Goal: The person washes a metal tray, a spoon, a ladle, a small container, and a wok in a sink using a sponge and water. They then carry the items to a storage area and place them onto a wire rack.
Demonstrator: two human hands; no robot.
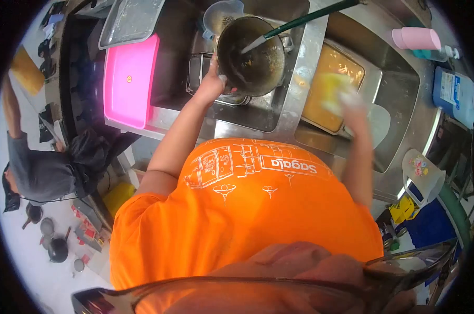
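Observation:
My left hand (212, 87) grips the near left rim of a dark, round, deep pan (268, 70), tilted so that its stained inside shows. A long green pipe-like rod (315, 17) with a pale grey end reaches over the pan's mouth. Under and beside the pan lie metal pieces, partly hidden by it. Smeared by motion, my right hand (354, 103) is closed on a yellow sponge (332, 90), with white on the fingers that looks like suds. Sponge and hand are over a rectangular tray (328, 127) of orange-brown liquid in the right basin.
A pink tray (128, 99) and a clear plastic tray (129, 23) stand at the left sink's edge. Behind the pan is a clear jug (219, 15). Pink cups (416, 38) and a blue jerrycan (453, 91) sit at right. Another person (48, 172) is at far left.

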